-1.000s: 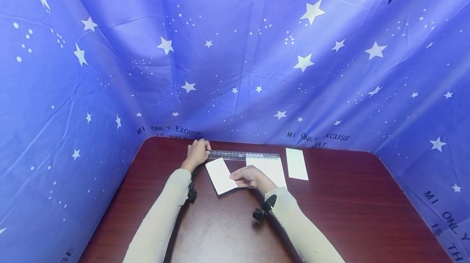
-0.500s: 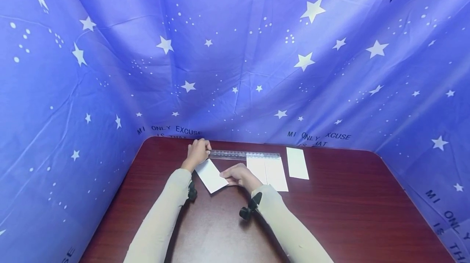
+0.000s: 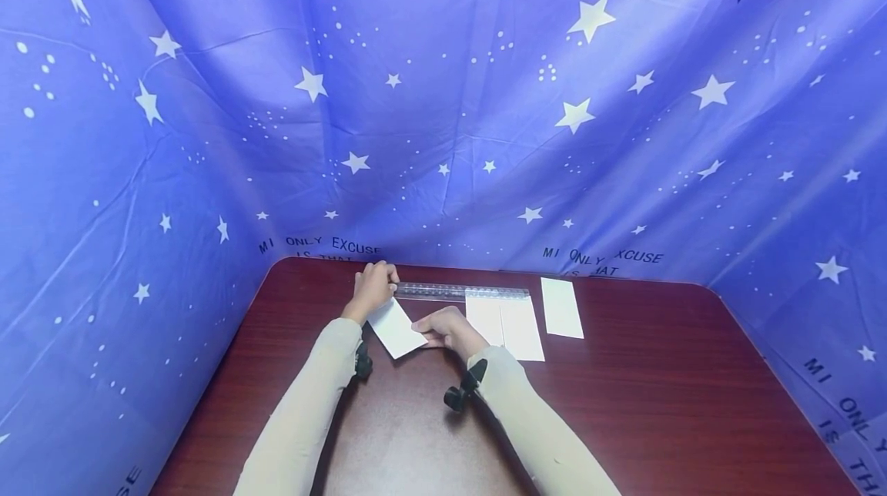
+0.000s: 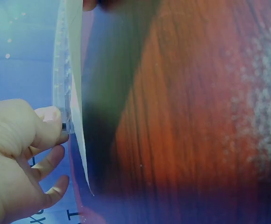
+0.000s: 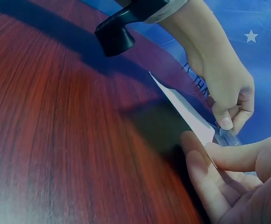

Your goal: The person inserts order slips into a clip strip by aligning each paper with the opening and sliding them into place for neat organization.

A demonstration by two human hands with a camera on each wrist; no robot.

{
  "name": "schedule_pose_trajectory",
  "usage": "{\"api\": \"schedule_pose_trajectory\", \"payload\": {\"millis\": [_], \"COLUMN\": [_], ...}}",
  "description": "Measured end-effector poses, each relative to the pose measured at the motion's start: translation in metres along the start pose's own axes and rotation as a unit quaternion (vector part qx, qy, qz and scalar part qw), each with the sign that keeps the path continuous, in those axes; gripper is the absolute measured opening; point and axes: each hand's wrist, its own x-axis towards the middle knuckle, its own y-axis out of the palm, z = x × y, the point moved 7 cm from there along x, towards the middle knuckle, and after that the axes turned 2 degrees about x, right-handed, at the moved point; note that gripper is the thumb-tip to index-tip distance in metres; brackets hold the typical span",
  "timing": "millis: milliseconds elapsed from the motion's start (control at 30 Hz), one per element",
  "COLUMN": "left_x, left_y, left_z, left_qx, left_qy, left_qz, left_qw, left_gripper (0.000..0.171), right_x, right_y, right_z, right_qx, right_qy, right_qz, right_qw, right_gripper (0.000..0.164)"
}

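At the table's far left, my left hand (image 3: pixel 374 288) pinches the end of a clear ruler (image 3: pixel 443 292), thumb and fingertip on it in the left wrist view. My right hand (image 3: pixel 450 329) holds a blank white card (image 3: pixel 397 329) by its right corner, thumb on one face and fingers behind. Tilted, the card casts a shadow on the table, and its far corner overlaps the left hand's wrist in the head view. From the right wrist, the card (image 5: pixel 189 112) appears nearly edge-on, slightly bent, with the ruler (image 5: pixel 228 136) beyond it.
Two white cards (image 3: pixel 523 334) lie side by side, their top edges under the ruler's right end. Farther right lies another white card (image 3: pixel 562 307) by itself. A starry blue curtain (image 3: pixel 443 111) encloses the far edge and sides of the dark red wooden table (image 3: pixel 658 388).
My right hand has carried the card left, up to the left hand, slowing in the last half second. The left hand and ruler stay in place.
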Motion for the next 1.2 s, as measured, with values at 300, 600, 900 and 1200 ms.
{"api": "schedule_pose_trajectory", "payload": {"millis": [300, 600, 900, 1200], "left_x": [0.0, 0.003, 0.004, 0.004], "left_y": [-0.001, 0.001, 0.002, 0.002], "left_z": [-0.001, 0.001, 0.001, 0.002], "left_qx": [0.002, 0.002, 0.006, 0.007], "left_qy": [-0.001, 0.001, 0.004, -0.001], "left_qz": [-0.002, -0.009, -0.009, -0.005], "left_qw": [1.0, 1.0, 0.9999, 1.0], "left_gripper": [0.011, 0.012, 0.011, 0.012], "right_x": [-0.001, 0.003, 0.004, 0.004], "right_y": [0.006, 0.01, 0.012, 0.012], "right_z": [0.003, 0.004, 0.003, 0.003], "right_qx": [0.057, 0.093, 0.102, 0.085], "right_qy": [0.018, 0.016, 0.021, 0.036], "right_qz": [-0.008, -0.029, -0.039, -0.02], "right_qw": [0.998, 0.995, 0.994, 0.996], "right_gripper": [0.004, 0.003, 0.019, 0.015]}}
